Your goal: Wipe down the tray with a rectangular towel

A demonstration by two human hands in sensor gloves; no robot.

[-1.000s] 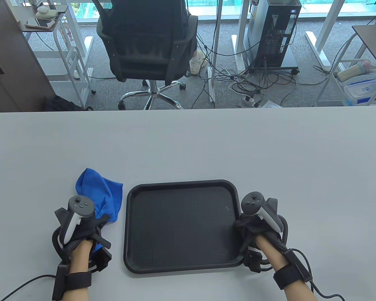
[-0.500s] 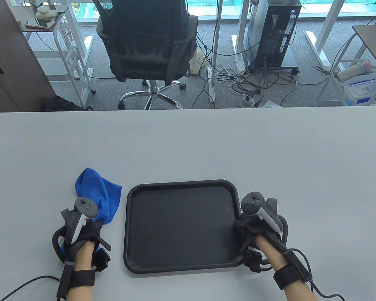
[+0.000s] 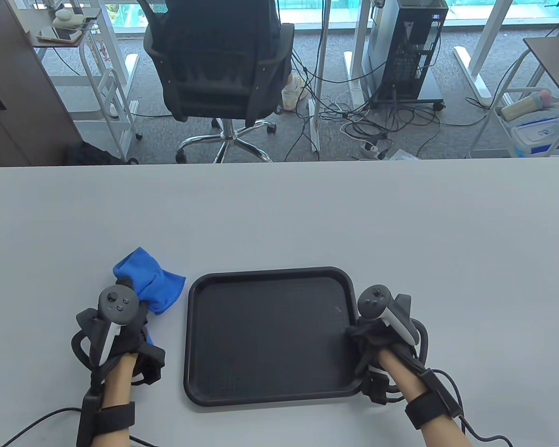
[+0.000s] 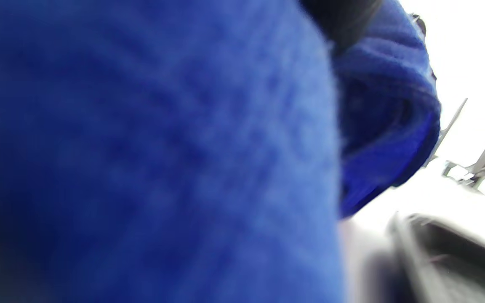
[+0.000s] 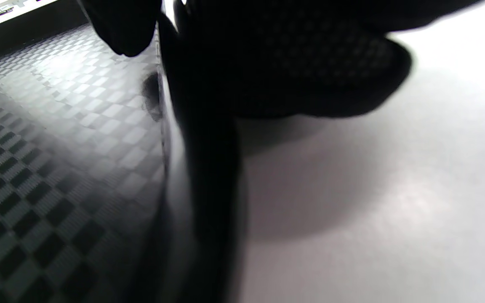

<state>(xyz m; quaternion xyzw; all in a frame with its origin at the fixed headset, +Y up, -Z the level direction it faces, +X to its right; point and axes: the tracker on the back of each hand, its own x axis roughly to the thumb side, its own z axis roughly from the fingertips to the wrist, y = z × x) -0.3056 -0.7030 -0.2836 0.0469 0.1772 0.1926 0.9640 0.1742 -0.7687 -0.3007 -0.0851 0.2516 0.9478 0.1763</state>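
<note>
The black tray [image 3: 270, 335] lies flat on the grey bench [image 3: 279, 219], near its front edge, and serves as the landmark here. Just beside the tray's left rim the left hand [image 3: 116, 335] grips the blue towel [image 3: 149, 279] — the cloth is bunched, its free end sticking out past the hand toward the tray's far left corner, apart from the rim. In the left wrist view the towel [image 4: 154, 151] fills nearly the whole picture, so the fingers' lie cannot be told beyond their hold on the cloth.

The right hand [image 3: 382, 340] rests at the tray's right rim. From the right wrist view its dark fingers [image 5: 124, 25] reach over the rim [image 5: 200, 168] — they appear to clasp it, one on the checkered floor side, the others outside.
</note>
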